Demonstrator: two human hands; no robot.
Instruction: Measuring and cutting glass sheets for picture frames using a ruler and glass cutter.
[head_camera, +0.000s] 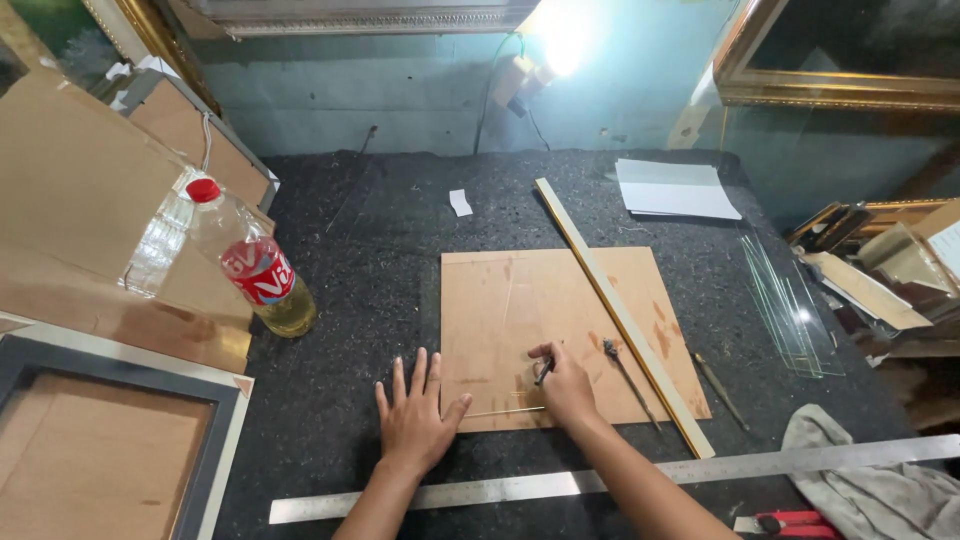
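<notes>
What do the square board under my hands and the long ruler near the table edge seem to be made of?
The square board looks like thin plywood or hardboard: matte tan-brown, with scuffs and stains. A clear pane may lie on it; that is hard to tell. The long ruler looks like bare steel or aluminium: flat, silver-grey, with a dull sheen.

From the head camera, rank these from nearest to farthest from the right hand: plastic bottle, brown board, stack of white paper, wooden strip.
From the right hand:
1. Brown board, directly under the hand, touching it.
2. Wooden strip, just to its right, lying diagonally across the board.
3. Plastic bottle, far to the left.
4. Stack of white paper, at the table's far right; close to the bottle's rank.
</notes>
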